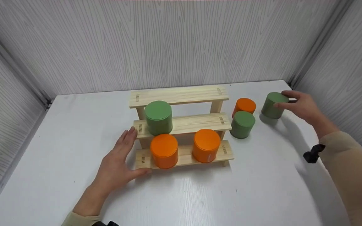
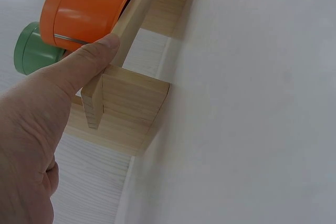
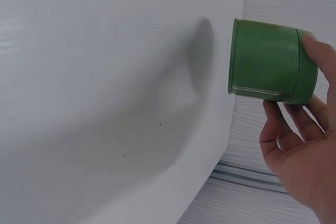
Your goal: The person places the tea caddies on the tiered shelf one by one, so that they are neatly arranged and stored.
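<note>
The right hand (image 1: 303,106) grips a green lidded canister (image 1: 272,108), raised off the tabletop (image 1: 200,197) near its rear right corner. The left hand (image 1: 115,169), thumb spread wide, touches the left end of the three-tier wooden shelf (image 1: 181,95). Middle tier: second green canister (image 1: 159,118). Bottom tier: two orange canisters (image 1: 164,152). Right of shelf: third orange canister (image 1: 244,105), third green canister (image 1: 242,125).

Three-tier stand (image 1: 196,123) of pale timber, its surface smooth and matt, with straight grain and darker end-grain joints (image 1: 222,120) towards either end. Orange lidded canisters (image 1: 164,152) and green lidded canisters (image 1: 158,118) have a smooth, softly glossy finish — whether coated metal or plastic cannot be told. Tabletop (image 1: 184,197) white, smooth, with a faint sheen; back wall panel (image 1: 181,44) matt, wood-grain patterned; right sleeve (image 1: 347,175) of matt beige cloth.
</note>
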`<state>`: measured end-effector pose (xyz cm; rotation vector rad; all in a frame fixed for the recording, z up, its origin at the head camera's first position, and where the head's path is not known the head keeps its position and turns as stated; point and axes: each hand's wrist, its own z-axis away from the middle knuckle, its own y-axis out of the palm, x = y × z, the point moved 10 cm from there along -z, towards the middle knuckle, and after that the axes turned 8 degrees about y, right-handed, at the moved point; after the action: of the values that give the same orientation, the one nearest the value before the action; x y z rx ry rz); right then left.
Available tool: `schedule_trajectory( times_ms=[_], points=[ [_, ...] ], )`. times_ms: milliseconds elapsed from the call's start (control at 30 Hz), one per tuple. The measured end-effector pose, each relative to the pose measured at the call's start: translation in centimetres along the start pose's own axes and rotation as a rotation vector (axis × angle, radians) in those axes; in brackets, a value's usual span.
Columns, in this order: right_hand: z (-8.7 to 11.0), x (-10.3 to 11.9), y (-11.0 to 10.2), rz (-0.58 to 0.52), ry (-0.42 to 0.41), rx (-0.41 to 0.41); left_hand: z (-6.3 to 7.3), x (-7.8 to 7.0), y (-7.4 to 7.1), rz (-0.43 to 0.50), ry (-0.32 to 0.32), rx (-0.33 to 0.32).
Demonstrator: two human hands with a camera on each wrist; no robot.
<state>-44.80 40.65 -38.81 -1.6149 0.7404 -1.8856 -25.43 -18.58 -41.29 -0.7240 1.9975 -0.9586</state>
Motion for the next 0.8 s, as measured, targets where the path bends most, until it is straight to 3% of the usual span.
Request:
schedule_trajectory(
  times_ms=[200,433,800],
  points=[
    [1.2,1.5,-2.5,0.044,0.002,-0.028,0.0,0.0,0.0,0.005,-0.004,0.002],
    [3.5,4.6,-5.2,0.04,-0.05,-0.076,0.1,0.1,0.1,0.023,0.004,-0.011],
    [7.8,11.9,-5.7,0.042,-0.236,-0.11,0.0,-0.1,-0.1,0.027,0.023,-0.022]
  ],
)
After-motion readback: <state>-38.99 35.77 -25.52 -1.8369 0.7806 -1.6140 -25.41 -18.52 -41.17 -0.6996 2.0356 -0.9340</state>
